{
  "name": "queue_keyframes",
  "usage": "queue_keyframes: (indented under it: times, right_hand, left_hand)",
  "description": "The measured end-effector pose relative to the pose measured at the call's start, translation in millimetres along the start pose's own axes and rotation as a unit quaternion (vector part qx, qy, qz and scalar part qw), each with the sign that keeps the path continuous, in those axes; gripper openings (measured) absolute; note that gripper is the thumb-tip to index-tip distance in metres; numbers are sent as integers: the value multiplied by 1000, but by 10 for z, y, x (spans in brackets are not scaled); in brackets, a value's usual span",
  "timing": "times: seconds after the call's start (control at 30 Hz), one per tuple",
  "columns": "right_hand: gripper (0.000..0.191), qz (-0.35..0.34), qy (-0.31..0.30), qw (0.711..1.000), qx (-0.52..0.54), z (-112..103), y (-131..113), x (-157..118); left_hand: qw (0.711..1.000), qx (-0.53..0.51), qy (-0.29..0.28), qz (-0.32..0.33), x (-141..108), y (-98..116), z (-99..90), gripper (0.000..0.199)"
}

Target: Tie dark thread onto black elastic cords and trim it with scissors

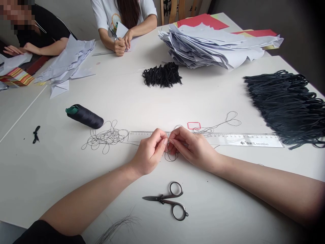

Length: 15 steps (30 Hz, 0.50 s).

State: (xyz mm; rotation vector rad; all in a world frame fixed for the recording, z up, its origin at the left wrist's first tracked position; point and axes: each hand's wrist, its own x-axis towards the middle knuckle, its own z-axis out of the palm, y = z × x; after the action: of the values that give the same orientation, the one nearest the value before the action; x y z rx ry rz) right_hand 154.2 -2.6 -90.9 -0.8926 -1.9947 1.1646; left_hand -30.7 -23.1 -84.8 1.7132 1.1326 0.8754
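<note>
My left hand (149,152) and my right hand (191,145) meet fingertip to fingertip over a clear plastic ruler (228,139). Both pinch the thin black thread (172,156), which loops beneath the fingers; the exact spot they grip is tiny and partly hidden. To the left, the thread lies in a loose tangle (106,137) beside a tipped spool of black thread (86,116) with a green core. Closer to me, a pair of dark metal scissors (164,199) rests with its handles apart.
Black looped cord bundles lie at the back (162,74) and right (286,105). A tall stack of white paper (213,47) stands behind. Two people sit across the white table, one holding a pen (113,33). Cut thread ends (116,227) lie near the front.
</note>
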Motion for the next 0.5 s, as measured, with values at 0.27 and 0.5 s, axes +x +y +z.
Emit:
queue_keyframes:
  times: [0.27,0.5]
  right_hand:
    - [8,-4,-4,1000,-1,3,-13,6]
    - [8,-4,-4,1000,1,-2,-7,10]
  left_hand:
    - [1000,4,-2,1,-4,2,-3,15]
    - [1000,1,0,2,-11,2,-2,15]
